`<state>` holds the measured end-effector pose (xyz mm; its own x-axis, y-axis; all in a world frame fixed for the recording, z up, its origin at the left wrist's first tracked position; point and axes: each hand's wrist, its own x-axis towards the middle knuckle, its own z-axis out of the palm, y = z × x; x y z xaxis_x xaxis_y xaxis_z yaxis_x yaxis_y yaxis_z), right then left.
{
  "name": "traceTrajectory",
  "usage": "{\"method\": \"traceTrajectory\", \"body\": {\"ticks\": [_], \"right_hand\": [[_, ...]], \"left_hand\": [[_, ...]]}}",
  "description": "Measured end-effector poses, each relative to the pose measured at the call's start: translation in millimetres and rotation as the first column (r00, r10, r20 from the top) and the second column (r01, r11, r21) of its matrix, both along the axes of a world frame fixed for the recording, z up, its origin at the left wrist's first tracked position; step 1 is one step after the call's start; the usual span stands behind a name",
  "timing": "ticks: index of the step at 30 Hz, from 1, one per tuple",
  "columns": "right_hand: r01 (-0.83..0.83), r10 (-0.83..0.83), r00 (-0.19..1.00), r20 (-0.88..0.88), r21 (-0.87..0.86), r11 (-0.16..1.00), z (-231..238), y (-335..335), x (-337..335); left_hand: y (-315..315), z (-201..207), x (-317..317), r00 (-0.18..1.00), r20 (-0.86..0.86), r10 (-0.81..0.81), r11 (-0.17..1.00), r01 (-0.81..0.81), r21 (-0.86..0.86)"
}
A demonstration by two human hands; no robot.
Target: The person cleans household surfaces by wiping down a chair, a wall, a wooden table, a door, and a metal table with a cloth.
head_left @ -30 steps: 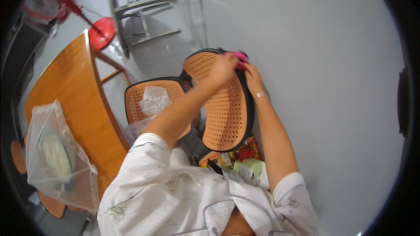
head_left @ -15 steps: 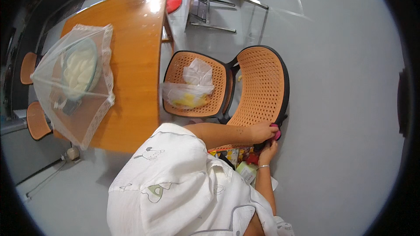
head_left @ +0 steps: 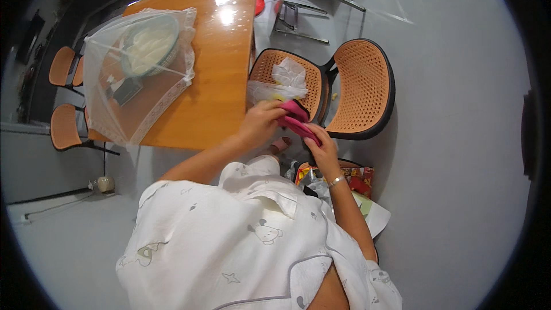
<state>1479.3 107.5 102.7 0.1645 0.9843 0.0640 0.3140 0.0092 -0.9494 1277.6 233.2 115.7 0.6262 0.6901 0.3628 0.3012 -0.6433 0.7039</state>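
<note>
Head view: pink cloth (head_left: 298,128) with dark edging sits mid-frame, just right of center. Left hand (head_left: 261,121) is pinched on its left end, right hand (head_left: 324,150) on its right; both grips look closed. From where I stand, the left hand is right by the plastic bag (head_left: 291,76) on the chair seat (head_left: 311,93). Risk: a sideways sweep could drag the bag off. One loose pinch could drop the cloth.

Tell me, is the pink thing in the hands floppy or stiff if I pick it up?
The pink thing is probably floppy: it bends between the left hand and right hand. It's likely light too, looking thin and small.
</note>
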Motion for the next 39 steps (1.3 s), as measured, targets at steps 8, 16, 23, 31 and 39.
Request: {"method": "traceTrajectory", "body": {"ticks": [8,16,23,31,39], "right_hand": [[-0.547,0.468,0.801,0.375,0.14,0.825,-8,43,-121],[-0.72,0.609,0.503,0.614,-0.092,0.688,-59,47,-172],[-0.579,0.58,0.511,0.634,-0.245,0.778,-86,78,-200],[-0.395,0.377,0.511,0.772,-0.178,0.901,-93,172,-195],[-0.016,0.082,0.731,0.677,-0.104,0.994,-92,224,-221]], "left_hand": [[-39,-23,-160,0.845,-0.259,0.468,0.869,-0.386,0.309],[-71,-87,-218,0.567,-0.749,0.344,0.908,-0.403,0.113],[-36,-112,-211,0.682,-0.65,0.334,0.93,-0.35,0.111],[68,-111,-191,0.786,-0.56,0.264,0.962,-0.253,0.099],[136,-107,-182,0.928,-0.327,0.178,0.984,-0.168,0.06]]}}
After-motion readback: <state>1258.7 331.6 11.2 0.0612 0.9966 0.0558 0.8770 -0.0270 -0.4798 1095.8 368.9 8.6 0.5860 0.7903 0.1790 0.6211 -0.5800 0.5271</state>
